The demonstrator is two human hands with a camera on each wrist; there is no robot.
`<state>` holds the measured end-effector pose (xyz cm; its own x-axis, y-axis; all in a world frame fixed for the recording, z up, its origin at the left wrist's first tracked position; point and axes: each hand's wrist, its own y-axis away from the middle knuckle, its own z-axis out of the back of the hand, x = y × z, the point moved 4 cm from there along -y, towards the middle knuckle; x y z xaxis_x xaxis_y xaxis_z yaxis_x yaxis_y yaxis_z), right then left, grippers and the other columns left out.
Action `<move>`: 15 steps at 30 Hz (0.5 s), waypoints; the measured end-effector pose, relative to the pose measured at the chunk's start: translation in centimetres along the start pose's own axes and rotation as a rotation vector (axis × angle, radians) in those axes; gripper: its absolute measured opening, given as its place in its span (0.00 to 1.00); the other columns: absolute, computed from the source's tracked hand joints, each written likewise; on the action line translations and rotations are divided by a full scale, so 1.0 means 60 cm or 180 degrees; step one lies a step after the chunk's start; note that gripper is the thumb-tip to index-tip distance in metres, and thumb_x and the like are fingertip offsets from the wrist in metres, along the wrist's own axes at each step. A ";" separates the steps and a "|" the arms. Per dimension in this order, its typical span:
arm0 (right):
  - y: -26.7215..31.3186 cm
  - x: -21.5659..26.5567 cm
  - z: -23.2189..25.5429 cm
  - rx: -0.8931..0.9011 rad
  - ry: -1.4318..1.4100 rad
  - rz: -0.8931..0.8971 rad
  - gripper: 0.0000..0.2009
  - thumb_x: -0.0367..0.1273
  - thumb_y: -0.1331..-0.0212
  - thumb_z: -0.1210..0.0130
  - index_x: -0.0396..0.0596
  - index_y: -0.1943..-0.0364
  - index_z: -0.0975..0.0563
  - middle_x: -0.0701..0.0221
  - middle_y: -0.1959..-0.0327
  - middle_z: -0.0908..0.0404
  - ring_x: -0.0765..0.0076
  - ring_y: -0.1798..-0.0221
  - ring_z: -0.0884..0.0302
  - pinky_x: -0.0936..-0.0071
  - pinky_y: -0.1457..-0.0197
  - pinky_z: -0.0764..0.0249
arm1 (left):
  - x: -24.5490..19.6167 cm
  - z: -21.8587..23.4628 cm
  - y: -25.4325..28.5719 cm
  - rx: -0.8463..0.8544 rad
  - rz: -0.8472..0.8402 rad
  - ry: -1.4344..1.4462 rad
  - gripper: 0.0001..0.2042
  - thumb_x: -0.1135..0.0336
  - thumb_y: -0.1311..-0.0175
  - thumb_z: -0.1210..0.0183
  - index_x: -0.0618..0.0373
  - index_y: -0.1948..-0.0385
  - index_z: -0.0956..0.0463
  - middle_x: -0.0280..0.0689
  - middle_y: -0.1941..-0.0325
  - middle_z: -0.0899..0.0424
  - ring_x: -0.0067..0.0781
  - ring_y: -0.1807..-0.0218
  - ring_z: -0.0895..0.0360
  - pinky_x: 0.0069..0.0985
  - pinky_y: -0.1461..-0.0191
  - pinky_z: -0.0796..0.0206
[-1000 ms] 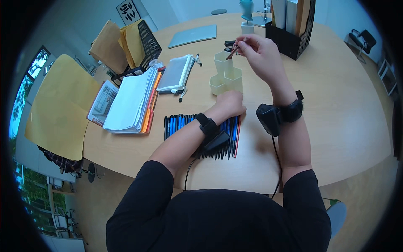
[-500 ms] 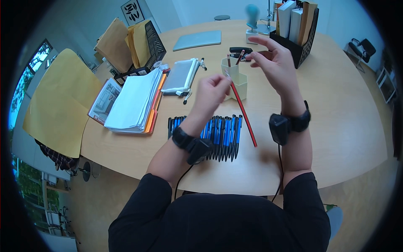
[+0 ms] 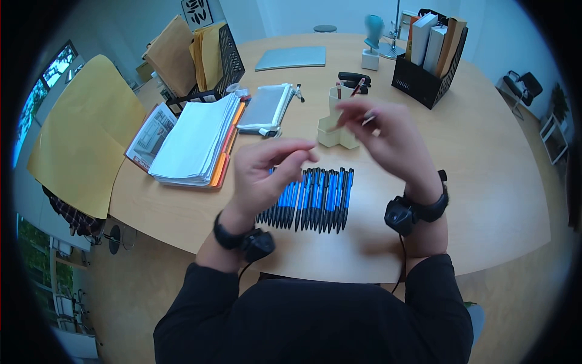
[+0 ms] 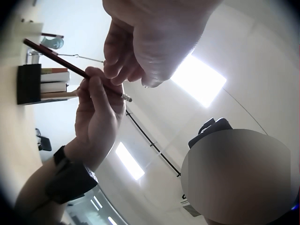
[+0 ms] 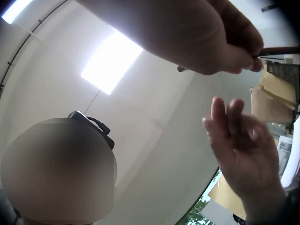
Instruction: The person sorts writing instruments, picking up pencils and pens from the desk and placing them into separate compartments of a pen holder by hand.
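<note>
A red-and-dark pencil with an eraser end point(image 4: 61, 61) is pinched between the thumb and fingers of my right hand point(image 3: 394, 136), its tip end pointing at the cream hexagonal pen holder point(image 3: 339, 138). Two more pencils point(image 3: 339, 91) stand in the holder's tall rear compartment. My left hand point(image 3: 260, 176) hovers over the left part of the pen row, fingers loosely bent and holding nothing. In the right wrist view, that left hand point(image 5: 243, 150) shows its palm. Blue-and-black pens point(image 3: 315, 203) lie side by side on the table, tips toward me.
A stapler point(image 3: 354, 80) sits behind the holder. On the left are a paper stack point(image 3: 194, 139), a zip pouch point(image 3: 267, 106) and a black file rack point(image 3: 230, 57) with envelopes. A laptop point(image 3: 291, 58) lies farther back, and a black book box point(image 3: 418, 85) stands at back right.
My left hand lifted the red pencil from beside the pens and passed it to my right hand, then drew back left. The right hand earlier let go of another pencil at the holder.
</note>
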<state>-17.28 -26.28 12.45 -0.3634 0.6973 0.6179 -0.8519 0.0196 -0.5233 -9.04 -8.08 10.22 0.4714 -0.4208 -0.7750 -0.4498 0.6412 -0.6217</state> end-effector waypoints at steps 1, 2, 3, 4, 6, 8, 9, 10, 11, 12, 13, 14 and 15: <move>-0.004 -0.014 0.016 -0.0582 -0.0156 0.0113 0.10 0.24 0.39 0.46 0.39 0.54 0.22 0.66 0.65 0.17 0.74 0.64 0.20 0.77 0.62 0.24 | 0.007 0.021 0.017 0.0016 0.0245 -0.0284 0.09 0.71 0.35 0.42 0.65 0.58 0.20 0.38 0.67 0.15 0.17 0.74 0.22 0.15 0.72 0.30; -0.006 -0.025 0.035 -0.1164 -0.0318 0.0226 0.10 0.24 0.40 0.46 0.38 0.55 0.22 0.65 0.68 0.16 0.73 0.67 0.18 0.78 0.61 0.23 | 0.017 0.044 0.031 0.0033 0.0495 -0.0571 0.09 0.71 0.35 0.42 0.65 0.59 0.20 0.38 0.68 0.15 0.17 0.74 0.23 0.14 0.72 0.30; -0.010 -0.036 0.048 -0.1422 -0.0387 0.0220 0.10 0.24 0.39 0.46 0.37 0.55 0.22 0.65 0.66 0.16 0.74 0.65 0.18 0.78 0.60 0.23 | 0.028 0.069 0.042 0.0013 0.0505 -0.0562 0.09 0.71 0.35 0.42 0.65 0.59 0.20 0.38 0.68 0.15 0.17 0.74 0.23 0.14 0.72 0.30; -0.011 -0.048 0.060 -0.1672 -0.0462 0.0208 0.10 0.24 0.38 0.47 0.36 0.55 0.22 0.64 0.64 0.15 0.75 0.64 0.18 0.79 0.59 0.23 | 0.053 0.099 0.058 -0.0139 0.1065 -0.0877 0.09 0.69 0.34 0.43 0.65 0.60 0.20 0.37 0.69 0.15 0.17 0.76 0.24 0.15 0.73 0.31; -0.015 -0.073 0.077 -0.1832 -0.0470 0.0120 0.11 0.24 0.37 0.48 0.35 0.53 0.22 0.64 0.60 0.16 0.75 0.61 0.18 0.80 0.57 0.22 | 0.090 0.152 0.090 -0.0312 0.1661 -0.1192 0.09 0.68 0.34 0.44 0.65 0.61 0.20 0.37 0.71 0.16 0.16 0.78 0.25 0.15 0.74 0.32; -0.023 -0.096 0.077 -0.1808 -0.0713 -0.0159 0.11 0.23 0.38 0.48 0.34 0.53 0.23 0.64 0.60 0.17 0.74 0.60 0.18 0.79 0.56 0.21 | 0.118 0.201 0.121 -0.0236 0.2331 -0.2452 0.10 0.66 0.34 0.44 0.66 0.64 0.20 0.35 0.74 0.17 0.17 0.79 0.25 0.16 0.75 0.33; -0.027 -0.108 0.076 -0.1790 -0.0725 -0.0170 0.11 0.23 0.38 0.48 0.34 0.53 0.23 0.64 0.60 0.17 0.74 0.60 0.18 0.79 0.56 0.21 | 0.125 0.217 0.134 -0.0098 0.2459 -0.2764 0.12 0.64 0.36 0.43 0.66 0.67 0.20 0.35 0.77 0.18 0.19 0.80 0.25 0.18 0.75 0.33; -0.030 -0.128 0.070 -0.1719 -0.0854 -0.0310 0.11 0.23 0.38 0.48 0.34 0.52 0.23 0.63 0.59 0.17 0.74 0.60 0.18 0.78 0.55 0.21 | 0.129 0.224 0.140 -0.0104 0.2476 -0.2761 0.12 0.64 0.36 0.43 0.66 0.67 0.20 0.35 0.77 0.18 0.19 0.80 0.25 0.18 0.75 0.33; -0.034 -0.145 0.063 -0.1649 -0.0979 -0.0447 0.12 0.23 0.38 0.48 0.33 0.52 0.24 0.62 0.59 0.17 0.73 0.59 0.18 0.78 0.54 0.20 | 0.135 0.228 0.148 0.0064 0.2689 -0.2892 0.11 0.64 0.37 0.43 0.66 0.69 0.20 0.34 0.79 0.19 0.19 0.80 0.25 0.19 0.75 0.33; -0.038 -0.158 0.054 -0.1634 -0.0983 -0.0452 0.12 0.23 0.38 0.48 0.33 0.52 0.24 0.62 0.59 0.17 0.73 0.59 0.18 0.78 0.54 0.20 | 0.142 0.231 0.156 0.0234 0.2902 -0.3019 0.11 0.64 0.38 0.42 0.65 0.71 0.20 0.34 0.80 0.20 0.20 0.80 0.25 0.20 0.75 0.33; -0.043 -0.171 0.043 -0.1545 -0.1169 -0.0533 0.12 0.23 0.38 0.48 0.33 0.51 0.24 0.62 0.59 0.17 0.73 0.59 0.18 0.77 0.54 0.21 | 0.150 0.233 0.161 0.0222 0.2913 -0.3014 0.11 0.64 0.38 0.42 0.65 0.71 0.20 0.34 0.80 0.20 0.20 0.80 0.25 0.20 0.75 0.33; -0.047 -0.182 0.033 -0.1454 -0.1354 -0.0614 0.12 0.23 0.38 0.48 0.33 0.51 0.25 0.62 0.58 0.18 0.72 0.58 0.18 0.77 0.54 0.21 | 0.160 0.230 0.164 0.0289 0.2858 -0.2918 0.10 0.65 0.40 0.43 0.65 0.72 0.21 0.35 0.81 0.20 0.21 0.80 0.24 0.20 0.75 0.32; -0.050 -0.192 0.025 -0.1299 -0.1397 -0.0733 0.14 0.22 0.39 0.48 0.34 0.49 0.26 0.62 0.55 0.19 0.72 0.55 0.19 0.77 0.50 0.22 | 0.168 0.227 0.167 0.0355 0.2804 -0.2822 0.09 0.66 0.42 0.43 0.64 0.74 0.21 0.35 0.81 0.20 0.22 0.80 0.24 0.21 0.75 0.32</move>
<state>-11.10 -35.42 7.81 -0.3824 0.2863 0.8785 -0.7460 0.4654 -0.4763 1.51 2.84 -2.28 0.4104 0.7256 -0.5524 -0.8248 0.5537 0.1145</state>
